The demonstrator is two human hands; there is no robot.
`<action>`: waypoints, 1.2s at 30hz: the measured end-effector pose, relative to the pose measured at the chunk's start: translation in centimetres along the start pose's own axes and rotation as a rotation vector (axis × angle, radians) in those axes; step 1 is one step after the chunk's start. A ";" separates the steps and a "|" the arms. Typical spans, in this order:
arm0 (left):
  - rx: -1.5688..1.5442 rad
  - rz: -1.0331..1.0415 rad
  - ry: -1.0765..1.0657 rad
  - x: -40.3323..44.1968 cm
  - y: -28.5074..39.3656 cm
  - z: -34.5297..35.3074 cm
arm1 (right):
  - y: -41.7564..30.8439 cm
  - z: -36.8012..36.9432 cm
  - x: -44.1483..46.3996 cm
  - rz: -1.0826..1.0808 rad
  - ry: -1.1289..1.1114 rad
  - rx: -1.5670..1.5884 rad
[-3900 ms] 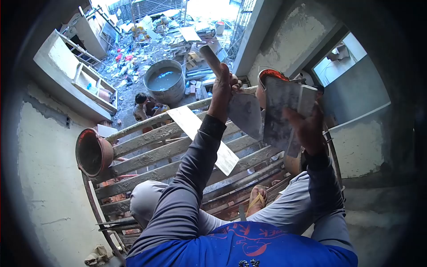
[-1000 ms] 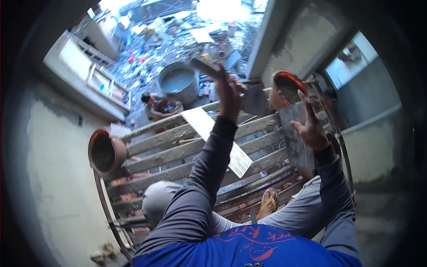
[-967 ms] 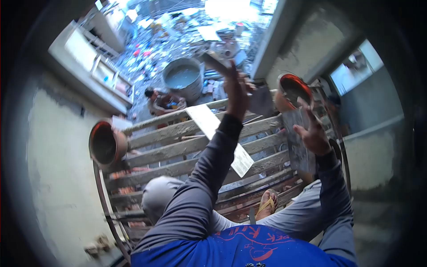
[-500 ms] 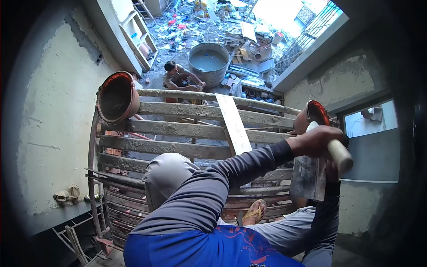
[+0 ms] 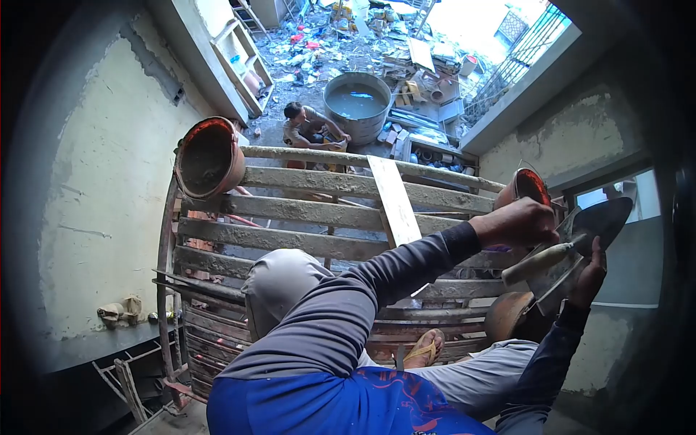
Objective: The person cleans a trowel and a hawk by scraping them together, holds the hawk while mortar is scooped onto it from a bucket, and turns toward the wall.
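At the right, my left hand (image 5: 518, 223) is closed in a fist, its fingertips beside the trowel; what is inside the fist is hidden. My right hand (image 5: 589, 279) is closed at the trowel (image 5: 538, 263), its thumb up against the steel blade. The wooden handle points down to the left and the blade tilts up to the right. A flat metal plate (image 5: 557, 284) shows beneath the handle, partly covered. Just past my left hand hangs a reddish bucket (image 5: 511, 190). Below my hands is another bucket (image 5: 502, 317), partly hidden.
I sit above slatted scaffold boards (image 5: 312, 177) with gaps between them. A mortar bucket (image 5: 210, 159) stands at the left corner, and a pale plank (image 5: 394, 199) lies across the slats. Down below, a person (image 5: 308, 129) crouches by a large water tub (image 5: 357, 109) near rubble.
The wooden-handled trowel has swung round, its blade now up to the right. My right hand has moved right and up. The lower bucket has come into view, and the scene has shifted slightly right.
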State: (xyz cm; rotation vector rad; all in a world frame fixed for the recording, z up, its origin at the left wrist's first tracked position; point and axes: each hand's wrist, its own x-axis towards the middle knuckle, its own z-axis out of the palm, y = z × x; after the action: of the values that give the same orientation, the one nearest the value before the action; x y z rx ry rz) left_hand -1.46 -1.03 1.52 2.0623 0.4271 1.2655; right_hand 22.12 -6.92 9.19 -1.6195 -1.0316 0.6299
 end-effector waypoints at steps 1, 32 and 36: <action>-0.085 -0.078 -0.037 -0.2 0.7 0.2 | -0.4 0.3 -0.4 -0.033 0.025 -0.056; -1.364 -0.738 0.669 -0.6 -3.3 -0.5 | 4.4 2.7 1.4 0.163 -0.294 0.516; -1.252 -0.710 0.692 -0.7 -3.3 -0.2 | -0.7 1.2 0.9 0.117 -0.182 0.596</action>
State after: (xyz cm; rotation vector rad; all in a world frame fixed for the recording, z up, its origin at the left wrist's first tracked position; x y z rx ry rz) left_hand -1.74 0.96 -1.15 0.3471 0.4269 1.2289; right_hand 21.33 -5.52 9.53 -1.1143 -0.7769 1.0656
